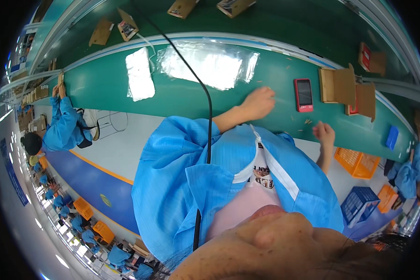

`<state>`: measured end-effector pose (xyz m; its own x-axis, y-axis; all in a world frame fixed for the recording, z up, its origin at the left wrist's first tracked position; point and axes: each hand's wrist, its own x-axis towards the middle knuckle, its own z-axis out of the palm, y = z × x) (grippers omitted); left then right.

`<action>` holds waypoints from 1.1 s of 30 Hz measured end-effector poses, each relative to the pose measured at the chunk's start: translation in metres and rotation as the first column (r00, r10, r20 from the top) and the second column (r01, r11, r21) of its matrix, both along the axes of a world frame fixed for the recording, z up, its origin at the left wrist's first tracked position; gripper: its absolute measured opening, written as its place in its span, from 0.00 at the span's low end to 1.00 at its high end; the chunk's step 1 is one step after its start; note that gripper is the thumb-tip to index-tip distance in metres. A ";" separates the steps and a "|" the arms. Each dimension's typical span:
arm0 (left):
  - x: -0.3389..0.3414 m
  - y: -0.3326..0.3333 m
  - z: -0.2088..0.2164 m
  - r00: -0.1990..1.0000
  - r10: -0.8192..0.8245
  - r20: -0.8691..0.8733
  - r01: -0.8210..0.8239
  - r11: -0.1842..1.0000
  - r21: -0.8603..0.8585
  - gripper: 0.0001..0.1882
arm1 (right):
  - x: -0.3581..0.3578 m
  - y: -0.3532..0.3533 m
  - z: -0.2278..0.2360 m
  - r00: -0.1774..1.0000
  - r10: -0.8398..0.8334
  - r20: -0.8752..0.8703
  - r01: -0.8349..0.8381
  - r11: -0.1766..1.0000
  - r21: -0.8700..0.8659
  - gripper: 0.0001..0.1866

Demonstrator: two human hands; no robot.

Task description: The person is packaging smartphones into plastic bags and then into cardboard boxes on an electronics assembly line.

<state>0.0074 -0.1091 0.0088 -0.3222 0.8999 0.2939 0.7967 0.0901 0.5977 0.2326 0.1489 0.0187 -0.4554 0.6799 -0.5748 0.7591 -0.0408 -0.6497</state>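
Observation:
My left hand [259, 103] is over the green bench [182, 100], its fingers curled closed. Whatever it may hold is too small to make out. Lower and farther right, by the bench's near edge, my right hand [324, 134] has its fingers bent together; anything in them is hidden. Between and beyond the hands lies a red handheld device [304, 95] with a dark screen, touched by neither. Several small tan bits [308, 122] lie just beyond my right hand. Shiny see-through plastic bags [205, 65] are spread beyond my left hand, with a white plastic sheet [140, 74] to their left.
Open cardboard boxes [329, 86] stand at the right; more boxes [182, 8] sit across the rail. A black cable [191, 65] crosses the view. A blue tray [391, 137] lies far right, above an orange crate [357, 162]. A co-worker [63, 123] works at left.

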 end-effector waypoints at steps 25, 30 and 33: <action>-0.004 0.038 -0.034 0.924 0.381 -0.028 -0.378 0.902 -0.209 0.03 | -0.087 -0.016 0.002 0.872 -0.174 -0.457 0.057 0.964 -0.258 0.16; -0.007 0.039 -0.044 0.877 0.452 0.165 -0.421 0.887 -0.191 0.03 | -0.076 -0.077 -0.019 0.623 -0.476 -0.621 0.140 0.848 -0.511 0.13; -0.015 0.043 -0.040 0.784 0.573 0.238 -0.517 0.816 -0.258 0.05 | -0.078 -0.098 -0.026 0.737 -0.173 -0.653 -0.038 0.954 -0.296 0.10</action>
